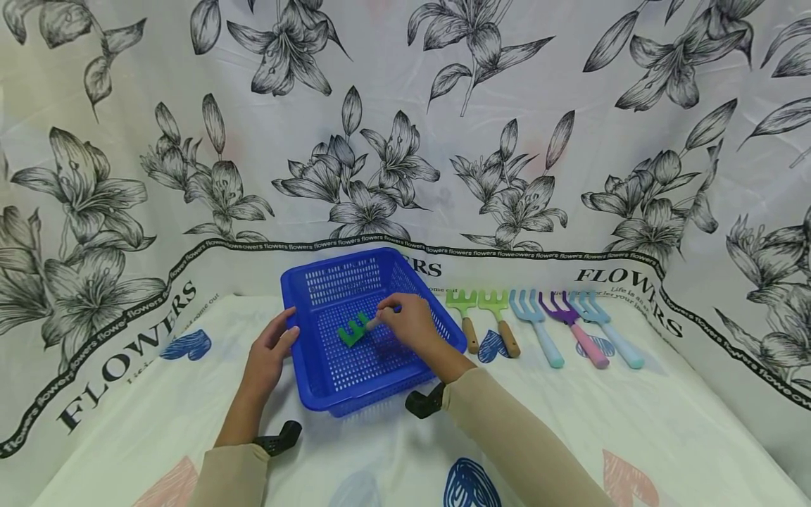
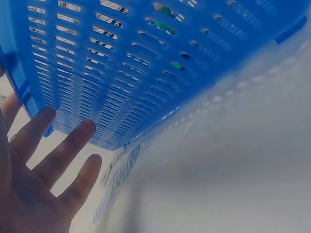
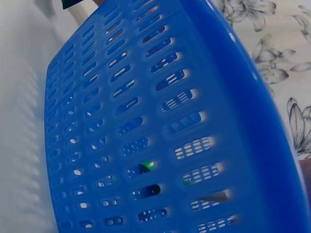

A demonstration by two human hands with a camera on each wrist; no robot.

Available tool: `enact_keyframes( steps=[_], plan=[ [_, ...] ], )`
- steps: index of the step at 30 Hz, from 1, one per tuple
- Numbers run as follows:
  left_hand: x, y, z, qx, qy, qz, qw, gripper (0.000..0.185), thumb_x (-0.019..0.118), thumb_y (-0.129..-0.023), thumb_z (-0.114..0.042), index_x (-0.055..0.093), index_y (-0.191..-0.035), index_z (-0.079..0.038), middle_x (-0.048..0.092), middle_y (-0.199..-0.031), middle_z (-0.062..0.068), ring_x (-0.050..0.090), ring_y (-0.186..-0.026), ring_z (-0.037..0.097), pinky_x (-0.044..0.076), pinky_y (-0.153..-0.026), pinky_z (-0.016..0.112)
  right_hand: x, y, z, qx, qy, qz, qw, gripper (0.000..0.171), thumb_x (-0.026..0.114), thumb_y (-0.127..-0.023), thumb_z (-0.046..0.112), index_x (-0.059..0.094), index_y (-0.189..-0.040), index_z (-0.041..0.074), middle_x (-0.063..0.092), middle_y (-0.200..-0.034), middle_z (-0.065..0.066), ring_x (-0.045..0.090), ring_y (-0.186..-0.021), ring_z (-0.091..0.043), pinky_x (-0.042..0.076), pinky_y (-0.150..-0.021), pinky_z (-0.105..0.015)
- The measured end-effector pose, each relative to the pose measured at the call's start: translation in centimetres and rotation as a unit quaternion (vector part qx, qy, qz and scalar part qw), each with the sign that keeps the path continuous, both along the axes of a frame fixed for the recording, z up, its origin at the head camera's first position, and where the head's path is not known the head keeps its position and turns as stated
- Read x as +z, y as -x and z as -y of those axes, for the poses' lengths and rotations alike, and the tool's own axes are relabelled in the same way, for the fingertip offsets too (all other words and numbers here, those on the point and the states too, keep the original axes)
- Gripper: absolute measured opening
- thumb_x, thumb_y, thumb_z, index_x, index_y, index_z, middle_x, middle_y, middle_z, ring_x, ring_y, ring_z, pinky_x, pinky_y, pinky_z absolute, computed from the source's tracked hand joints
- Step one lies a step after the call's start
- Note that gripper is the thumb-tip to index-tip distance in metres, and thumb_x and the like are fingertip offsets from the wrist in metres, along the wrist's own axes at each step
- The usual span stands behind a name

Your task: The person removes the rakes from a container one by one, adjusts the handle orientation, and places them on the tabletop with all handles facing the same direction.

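Observation:
A blue slotted plastic basket [image 1: 310, 380] stands in the middle of the table, turned at an angle. Inside it, my right hand [image 1: 408, 322] pinches the pale handle of a small garden fork with a green head [image 1: 355, 331]. Its tines point left, low over the basket floor. My left hand [image 1: 271, 355] is at the basket's left rim, thumb and a fingertip touching it. Seen from the left wrist, the other fingers [image 2: 65, 150] are spread and nearly straight beside the slotted outer wall. The right wrist view is mostly filled by the basket's side, hiding that hand.
Right of the basket lies a row of garden forks: two light green ones [image 1: 469, 327] with wooden handles, two light blue ones [image 1: 546, 338] and a purple one [image 1: 589, 338] with a pink handle. A flower-printed curtain [image 1: 380, 84] closes off the back.

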State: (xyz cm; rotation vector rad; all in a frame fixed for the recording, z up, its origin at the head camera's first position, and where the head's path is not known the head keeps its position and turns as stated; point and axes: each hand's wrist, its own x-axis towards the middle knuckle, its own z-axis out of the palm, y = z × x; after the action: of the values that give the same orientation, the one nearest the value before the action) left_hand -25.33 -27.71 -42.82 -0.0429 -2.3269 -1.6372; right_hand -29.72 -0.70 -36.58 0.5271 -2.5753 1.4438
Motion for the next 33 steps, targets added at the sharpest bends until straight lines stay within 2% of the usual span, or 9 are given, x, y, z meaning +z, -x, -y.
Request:
enact_keyframes(
  steps=[3,8,11,14,21,24,27,30,33],
  plan=[
    [0.7,-0.4,-0.4,0.000,-0.003,0.004,1.0000,0.058,0.049,-0.102,-0.038,0.033,-0.153,-0.015,0.031,-0.154,0.020,0.033,-0.138,0.041,0.039,-0.101,0.059,0.1,-0.1,-0.1,-0.003,0.013,-0.007,1.000,0.014,0.064,-0.093,0.017,0.074,-0.101,0.011,0.069,-0.099,-0.001,0.060,-0.074,-0.014,0.047,-0.057,-0.027],
    [2.5,-1.9,-1.3,-0.001,-0.005,0.005,1.0000,0.057,0.049,-0.102,-0.034,0.033,-0.152,-0.010,0.031,-0.153,0.023,0.033,-0.137,0.043,0.039,-0.101,0.060,0.1,-0.1,-0.1,-0.011,0.031,-0.013,0.999,0.013,0.065,-0.093,0.017,0.074,-0.100,0.011,0.068,-0.098,-0.002,0.062,-0.077,-0.014,0.049,-0.059,-0.028],
    [2.9,-2.2,-1.5,-0.001,-0.005,0.006,1.0000,0.057,0.048,-0.102,-0.034,0.033,-0.152,-0.010,0.031,-0.153,0.023,0.033,-0.137,0.043,0.038,-0.101,0.060,0.2,-0.2,-0.1,-0.014,0.039,-0.015,0.999,0.013,0.065,-0.092,0.017,0.073,-0.100,0.011,0.068,-0.097,-0.002,0.062,-0.077,-0.015,0.049,-0.058,-0.028],
    [2.4,-1.8,-1.3,0.001,-0.004,0.005,1.0000,0.057,0.048,-0.102,-0.035,0.033,-0.152,-0.011,0.031,-0.153,0.022,0.033,-0.137,0.043,0.037,-0.101,0.060,0.2,-0.3,-0.2,-0.015,0.045,-0.019,0.999,0.013,0.065,-0.092,0.017,0.073,-0.100,0.010,0.068,-0.096,-0.002,0.062,-0.077,-0.014,0.049,-0.058,-0.028],
    [0.2,0.1,-0.1,0.005,0.000,0.003,1.0000,0.057,0.049,-0.102,-0.037,0.033,-0.152,-0.015,0.031,-0.154,0.018,0.032,-0.138,0.041,0.038,-0.101,0.059,0.3,-0.2,-0.4,-0.019,0.064,-0.035,0.997,0.013,0.065,-0.093,0.016,0.073,-0.100,0.008,0.067,-0.096,-0.003,0.061,-0.077,-0.015,0.050,-0.059,-0.027],
    [0.3,0.1,-0.2,0.004,0.001,0.000,1.0000,0.057,0.049,-0.102,-0.037,0.034,-0.152,-0.016,0.032,-0.154,0.017,0.033,-0.138,0.040,0.038,-0.101,0.059,0.2,-0.2,-0.4,-0.031,0.068,-0.053,0.996,0.015,0.066,-0.093,0.018,0.073,-0.102,0.008,0.067,-0.098,-0.003,0.061,-0.079,-0.014,0.051,-0.062,-0.027],
    [0.9,-0.5,-0.6,0.006,0.000,0.000,1.0000,0.056,0.049,-0.102,-0.036,0.035,-0.152,-0.014,0.033,-0.153,0.019,0.034,-0.138,0.041,0.038,-0.101,0.060,0.1,-0.2,-0.5,-0.043,0.087,-0.077,0.992,0.015,0.067,-0.093,0.019,0.073,-0.103,0.009,0.067,-0.099,-0.003,0.060,-0.076,-0.013,0.050,-0.061,-0.027],
    [1.3,-0.8,-0.9,0.007,-0.001,0.002,1.0000,0.056,0.048,-0.102,-0.033,0.034,-0.152,-0.012,0.033,-0.153,0.021,0.034,-0.137,0.042,0.038,-0.101,0.061,0.0,-0.2,-0.4,-0.051,0.118,-0.106,0.986,0.014,0.068,-0.092,0.016,0.073,-0.102,0.008,0.068,-0.096,-0.004,0.059,-0.073,-0.014,0.049,-0.059,-0.027],
    [1.1,-0.6,-0.5,0.008,0.003,0.004,1.0000,0.056,0.049,-0.102,-0.034,0.034,-0.152,-0.013,0.032,-0.153,0.021,0.033,-0.137,0.042,0.038,-0.100,0.061,0.1,-0.4,-0.3,-0.052,0.151,-0.135,0.978,0.014,0.068,-0.092,0.014,0.073,-0.102,0.006,0.067,-0.095,-0.005,0.059,-0.074,-0.014,0.050,-0.061,-0.026]
  ],
)
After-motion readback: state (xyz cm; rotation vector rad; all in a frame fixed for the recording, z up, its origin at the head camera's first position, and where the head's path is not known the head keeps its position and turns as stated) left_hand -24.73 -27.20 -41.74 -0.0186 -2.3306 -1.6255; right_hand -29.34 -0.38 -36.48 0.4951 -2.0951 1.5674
